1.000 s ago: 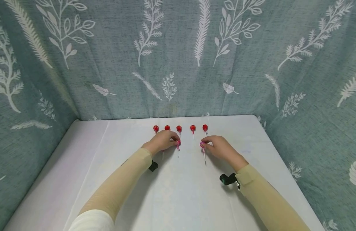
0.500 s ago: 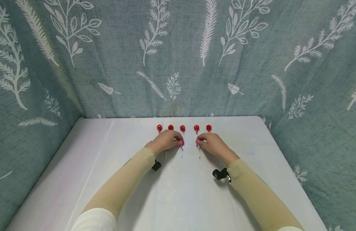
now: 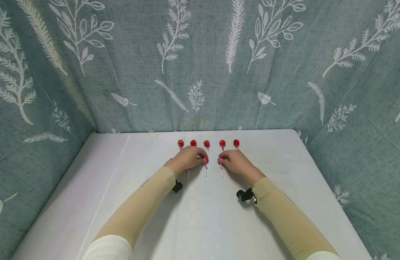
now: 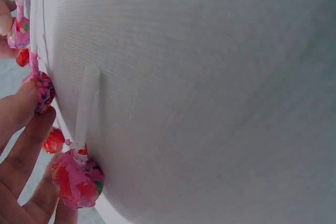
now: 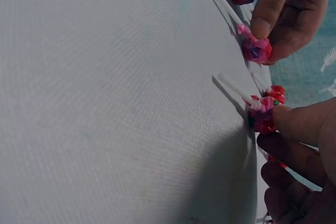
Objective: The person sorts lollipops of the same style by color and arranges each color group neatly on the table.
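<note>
My left hand (image 3: 188, 157) pinches the wrapped head of a pink lollipop (image 3: 206, 160), its white stick pointing toward me. Just to the right, my right hand (image 3: 236, 161) holds another pink lollipop (image 3: 220, 161) between thumb and fingers. In the right wrist view that second lollipop (image 5: 261, 115) lies at the tabletop, its stick casting a shadow. A further pink lollipop (image 4: 79, 182) shows beneath the left hand in the left wrist view; the head view hides most of it. Behind the hands, several red lollipops (image 3: 222, 143) form a row, some partly covered by the left hand.
The white tabletop (image 3: 200, 216) spreads out in front of both hands. A leaf-patterned green-grey curtain (image 3: 135, 79) stands behind the far edge and along the sides. A small black camera (image 3: 244, 195) is strapped at the right wrist, another (image 3: 177, 186) at the left.
My right hand has moved left with its pink lollipop, bringing it beside the one in my left hand. The left hand stays at its lollipop. The head view has shifted slightly.
</note>
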`<control>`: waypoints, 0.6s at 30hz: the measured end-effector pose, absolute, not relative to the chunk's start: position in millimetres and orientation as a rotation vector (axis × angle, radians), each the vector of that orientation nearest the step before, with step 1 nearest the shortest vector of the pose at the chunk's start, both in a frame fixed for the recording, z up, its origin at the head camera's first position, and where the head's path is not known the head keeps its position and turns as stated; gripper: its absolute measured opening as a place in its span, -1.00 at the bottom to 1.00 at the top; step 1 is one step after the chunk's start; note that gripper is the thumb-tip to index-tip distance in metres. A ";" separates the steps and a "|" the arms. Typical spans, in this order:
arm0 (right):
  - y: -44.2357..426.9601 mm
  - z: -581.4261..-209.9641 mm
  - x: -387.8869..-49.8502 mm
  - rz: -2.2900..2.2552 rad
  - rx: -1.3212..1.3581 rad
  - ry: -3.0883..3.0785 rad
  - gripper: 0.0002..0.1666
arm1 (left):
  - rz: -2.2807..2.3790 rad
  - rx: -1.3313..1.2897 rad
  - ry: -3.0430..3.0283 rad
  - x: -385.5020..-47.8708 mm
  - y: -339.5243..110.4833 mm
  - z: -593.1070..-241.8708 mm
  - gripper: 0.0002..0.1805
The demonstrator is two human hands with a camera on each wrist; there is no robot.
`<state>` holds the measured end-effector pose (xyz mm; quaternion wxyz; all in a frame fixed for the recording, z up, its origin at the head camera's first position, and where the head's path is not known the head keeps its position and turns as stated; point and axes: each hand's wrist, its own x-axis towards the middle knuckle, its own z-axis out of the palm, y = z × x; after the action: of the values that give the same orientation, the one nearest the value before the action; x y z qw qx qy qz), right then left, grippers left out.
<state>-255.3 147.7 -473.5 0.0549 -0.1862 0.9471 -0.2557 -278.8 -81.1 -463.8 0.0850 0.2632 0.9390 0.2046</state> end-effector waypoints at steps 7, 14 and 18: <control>147.5 -472.9 -254.5 -0.774 -0.573 2.876 -0.73 | 0.598 0.804 2.806 -277.4 -81.8 -462.6 -0.89; 146.3 -473.4 -253.1 -0.783 -0.572 2.862 -0.71 | 0.608 0.804 2.802 -275.6 -83.0 -463.4 -0.85; 147.4 -472.4 -253.0 -0.785 -0.561 2.856 -0.64 | 0.596 0.799 2.811 -274.2 -83.7 -462.8 -0.75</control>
<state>-253.0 147.4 -472.4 0.0636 -0.1856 0.9455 -0.2598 -274.2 -83.7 -462.8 0.0794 0.2670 0.9395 0.1992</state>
